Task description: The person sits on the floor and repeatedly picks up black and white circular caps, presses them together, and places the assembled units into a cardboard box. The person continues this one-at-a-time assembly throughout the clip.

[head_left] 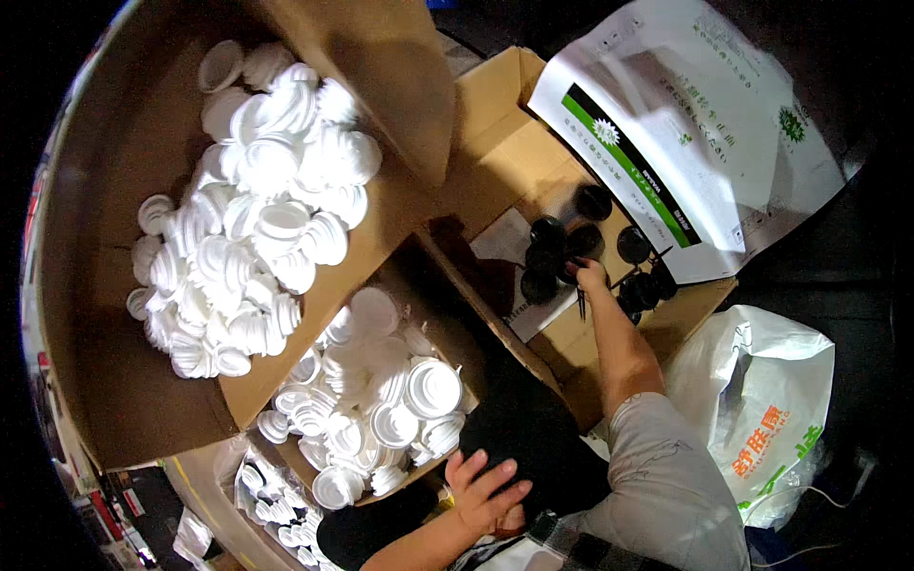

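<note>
My right hand (589,275) reaches down into an open cardboard box (500,109), its fingers closed at the edge of a black round part (584,242). More black round parts (546,249) lie around it, some with thin dark stems sticking out. Over my dark-clothed lap, my left hand (484,490) holds nothing visible, with its fingers spread. Beside it stands a box of white ribbed plastic caps (393,423). A bigger heap of similar white caps (271,214) fills part of a large carton at the upper left.
The large carton's brown wall (105,400) borders the left, and its raised flap (381,76) stands between the boxes. A white printed sheet (685,133) overhangs the right box. A white plastic bag (762,409) and a thin cable sit at the right. A clear bag of white caps (276,509) lies lower left.
</note>
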`<state>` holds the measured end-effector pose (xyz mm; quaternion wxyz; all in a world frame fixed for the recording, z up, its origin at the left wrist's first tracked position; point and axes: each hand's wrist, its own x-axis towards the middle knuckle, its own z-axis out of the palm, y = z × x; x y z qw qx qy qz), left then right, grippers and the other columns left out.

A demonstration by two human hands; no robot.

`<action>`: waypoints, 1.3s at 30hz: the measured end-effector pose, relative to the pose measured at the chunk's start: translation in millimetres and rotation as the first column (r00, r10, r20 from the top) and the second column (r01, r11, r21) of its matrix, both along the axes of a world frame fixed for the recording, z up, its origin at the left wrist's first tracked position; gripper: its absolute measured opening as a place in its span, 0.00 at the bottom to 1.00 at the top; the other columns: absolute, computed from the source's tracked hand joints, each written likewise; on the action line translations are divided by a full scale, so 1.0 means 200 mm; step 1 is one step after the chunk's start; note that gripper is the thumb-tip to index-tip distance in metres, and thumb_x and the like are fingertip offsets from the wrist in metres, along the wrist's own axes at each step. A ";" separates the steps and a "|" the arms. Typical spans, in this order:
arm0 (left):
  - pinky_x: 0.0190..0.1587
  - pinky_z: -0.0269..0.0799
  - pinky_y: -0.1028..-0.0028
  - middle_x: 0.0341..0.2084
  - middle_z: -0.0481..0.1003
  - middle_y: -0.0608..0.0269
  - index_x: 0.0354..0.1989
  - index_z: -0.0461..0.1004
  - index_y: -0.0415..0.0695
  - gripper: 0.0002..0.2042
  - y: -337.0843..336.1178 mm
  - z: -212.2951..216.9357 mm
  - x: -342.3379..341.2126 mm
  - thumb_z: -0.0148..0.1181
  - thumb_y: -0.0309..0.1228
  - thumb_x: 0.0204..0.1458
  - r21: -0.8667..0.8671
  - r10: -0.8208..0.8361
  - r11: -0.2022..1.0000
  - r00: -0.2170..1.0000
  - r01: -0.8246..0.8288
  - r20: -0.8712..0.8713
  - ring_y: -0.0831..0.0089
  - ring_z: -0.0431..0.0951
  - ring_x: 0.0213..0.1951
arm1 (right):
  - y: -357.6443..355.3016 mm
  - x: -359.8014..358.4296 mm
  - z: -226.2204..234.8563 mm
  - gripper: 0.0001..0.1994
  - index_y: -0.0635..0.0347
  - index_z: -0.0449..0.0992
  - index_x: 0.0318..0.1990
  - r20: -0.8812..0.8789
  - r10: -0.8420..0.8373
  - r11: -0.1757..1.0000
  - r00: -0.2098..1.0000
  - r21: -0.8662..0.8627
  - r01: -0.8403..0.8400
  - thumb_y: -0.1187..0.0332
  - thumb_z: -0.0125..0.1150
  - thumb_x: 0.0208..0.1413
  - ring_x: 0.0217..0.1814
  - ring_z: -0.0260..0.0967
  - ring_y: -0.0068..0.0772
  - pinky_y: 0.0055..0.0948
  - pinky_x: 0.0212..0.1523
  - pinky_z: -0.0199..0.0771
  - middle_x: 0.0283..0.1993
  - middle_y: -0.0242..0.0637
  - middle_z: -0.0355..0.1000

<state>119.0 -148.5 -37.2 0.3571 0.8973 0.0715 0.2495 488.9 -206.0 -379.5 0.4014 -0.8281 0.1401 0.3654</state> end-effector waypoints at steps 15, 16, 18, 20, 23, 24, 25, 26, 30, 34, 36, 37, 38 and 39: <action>0.58 0.57 0.62 0.56 0.63 0.52 0.62 0.52 0.46 0.38 0.04 0.21 -0.10 0.40 0.64 0.51 -0.974 0.432 0.227 0.895 0.012 0.112 0.59 0.65 0.55 | -0.03 -0.81 2.18 0.13 0.66 0.76 0.44 0.277 0.300 0.344 0.913 0.861 -0.374 0.72 0.62 0.51 0.40 0.68 0.20 0.20 0.43 0.67 0.39 0.30 0.72; 0.59 0.56 0.61 0.58 0.60 0.53 0.63 0.50 0.47 0.40 -0.01 0.26 -0.20 0.39 0.66 0.49 -0.962 0.437 0.181 0.859 0.205 0.265 0.62 0.63 0.57 | -0.06 -0.92 2.27 0.13 0.67 0.76 0.44 0.326 0.365 0.302 0.872 0.844 -0.443 0.73 0.62 0.51 0.41 0.68 0.21 0.20 0.44 0.67 0.41 0.30 0.72; 0.60 0.54 0.60 0.60 0.58 0.54 0.63 0.51 0.45 0.41 -0.07 0.37 -0.40 0.37 0.66 0.50 -0.840 0.351 0.071 0.775 0.538 0.526 0.64 0.61 0.59 | -0.16 -1.14 2.39 0.12 0.67 0.75 0.44 0.649 0.443 0.200 0.618 0.600 -0.774 0.73 0.61 0.52 0.48 0.66 0.26 0.24 0.49 0.64 0.46 0.37 0.70; 0.57 0.63 0.62 0.56 0.62 0.55 0.61 0.54 0.44 0.31 -0.19 0.46 -0.61 0.47 0.53 0.55 -0.942 0.425 0.160 0.841 0.294 0.335 0.63 0.64 0.57 | -0.24 -1.39 2.42 0.14 0.67 0.75 0.46 0.668 0.481 0.107 0.567 0.598 -0.795 0.72 0.60 0.52 0.54 0.63 0.32 0.28 0.55 0.60 0.49 0.40 0.68; 0.49 0.70 0.70 0.46 0.70 0.61 0.51 0.67 0.40 0.15 -0.36 0.50 -0.90 0.50 0.23 0.55 -0.997 0.524 -0.011 0.849 0.083 0.065 0.71 0.73 0.44 | -0.40 -1.64 2.43 0.18 0.64 0.71 0.52 0.546 0.746 -0.150 0.381 0.696 -0.702 0.71 0.60 0.53 0.62 0.54 0.35 0.31 0.61 0.50 0.61 0.41 0.55; 0.46 0.70 0.77 0.41 0.73 0.63 0.50 0.68 0.39 0.14 -0.40 0.48 -0.97 0.52 0.22 0.54 -0.999 0.540 0.006 0.841 -0.043 -0.033 0.76 0.73 0.41 | -0.42 -1.69 2.42 0.19 0.63 0.69 0.54 0.546 0.787 -0.230 0.288 0.692 -0.684 0.72 0.59 0.54 0.62 0.54 0.33 0.30 0.60 0.52 0.62 0.41 0.53; 0.45 0.69 0.77 0.40 0.73 0.64 0.49 0.68 0.38 0.14 -0.45 0.46 -1.05 0.53 0.22 0.54 -0.995 0.521 -0.002 0.849 -0.096 -0.083 0.77 0.73 0.40 | -0.45 -1.72 2.40 0.19 0.62 0.68 0.55 0.522 0.819 -0.251 0.237 0.698 -0.671 0.71 0.58 0.55 0.58 0.58 0.30 0.27 0.56 0.57 0.58 0.39 0.57; 0.44 0.69 0.78 0.39 0.73 0.64 0.49 0.69 0.38 0.13 -0.48 0.43 -1.12 0.53 0.22 0.54 -0.991 0.500 0.004 0.858 -0.134 -0.114 0.78 0.73 0.39 | -0.46 -1.74 2.39 0.19 0.62 0.67 0.56 0.486 0.852 -0.262 0.197 0.720 -0.643 0.71 0.57 0.56 0.54 0.61 0.27 0.24 0.51 0.62 0.55 0.38 0.60; 0.41 0.67 0.81 0.34 0.74 0.67 0.42 0.70 0.38 0.07 -0.60 0.29 -1.32 0.53 0.23 0.55 -0.898 0.557 0.178 0.793 -0.403 -0.246 0.82 0.71 0.36 | -0.45 -1.80 2.24 0.19 0.59 0.65 0.56 0.259 0.954 -0.086 0.150 0.718 -0.690 0.60 0.49 0.61 0.28 0.59 0.13 0.16 0.27 0.63 0.30 0.24 0.66; 0.38 0.75 0.73 0.36 0.74 0.62 0.42 0.68 0.40 0.07 -0.65 0.26 -1.42 0.51 0.27 0.57 -0.993 0.703 -0.117 0.706 -0.002 -0.084 0.74 0.76 0.35 | -0.42 -1.82 2.14 0.20 0.59 0.66 0.56 0.340 0.908 -0.045 0.244 0.659 -0.750 0.64 0.56 0.56 0.27 0.59 0.11 0.14 0.27 0.60 0.33 0.22 0.68; 0.40 0.74 0.72 0.41 0.73 0.61 0.48 0.66 0.41 0.11 -0.65 0.29 -1.41 0.49 0.28 0.57 -0.962 0.761 -0.188 0.648 0.195 -0.017 0.71 0.75 0.43 | -0.42 -1.83 2.15 0.21 0.59 0.66 0.55 0.375 0.908 -0.110 0.189 0.647 -0.755 0.72 0.58 0.52 0.33 0.62 0.12 0.15 0.34 0.63 0.40 0.25 0.68; 0.42 0.74 0.71 0.42 0.72 0.60 0.49 0.64 0.41 0.12 -0.64 0.31 -1.41 0.49 0.29 0.57 -0.950 0.767 -0.239 0.638 0.200 -0.059 0.69 0.75 0.43 | -0.42 -1.84 2.18 0.21 0.60 0.67 0.55 0.432 0.874 -0.145 0.224 0.670 -0.728 0.74 0.58 0.51 0.37 0.63 0.15 0.17 0.38 0.64 0.43 0.28 0.68; 0.43 0.74 0.70 0.44 0.72 0.59 0.51 0.63 0.40 0.13 -0.63 0.33 -1.39 0.48 0.29 0.58 -0.935 0.758 -0.243 0.652 0.259 -0.016 0.68 0.75 0.43 | -0.44 -1.86 2.21 0.20 0.60 0.67 0.54 0.487 0.834 -0.184 0.260 0.689 -0.701 0.76 0.57 0.51 0.40 0.64 0.18 0.19 0.41 0.64 0.45 0.31 0.67; 0.44 0.74 0.68 0.45 0.71 0.59 0.52 0.62 0.40 0.14 -0.61 0.36 -1.38 0.47 0.29 0.58 -0.924 0.757 -0.285 0.652 0.254 -0.054 0.66 0.75 0.44 | -0.45 -1.87 2.25 0.20 0.60 0.67 0.53 0.537 0.789 -0.225 0.299 0.705 -0.673 0.78 0.56 0.50 0.44 0.64 0.20 0.21 0.45 0.64 0.48 0.34 0.66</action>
